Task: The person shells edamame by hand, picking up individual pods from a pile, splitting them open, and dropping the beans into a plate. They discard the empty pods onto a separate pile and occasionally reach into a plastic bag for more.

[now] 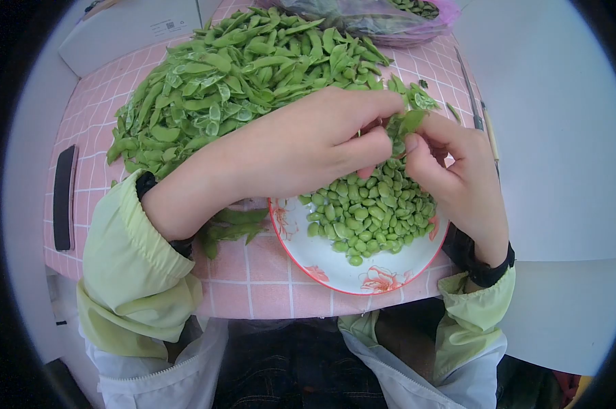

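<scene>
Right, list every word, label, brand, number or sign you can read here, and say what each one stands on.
Nothing can be read, so there is no text to quote.
White box at the far left: a small printed patch, perhaps a square code with print beside it, too small and blurred to read.
Plate: orange-red flowers, no lettering visible.
Pink cloth: white grid lines, no lettering visible.

Even, bright light leaves only soft shadows beneath the left hand (325,140). Around it, fisheye distortion bows the tabletop (233,293); farther out, vignetting turns black.
</scene>
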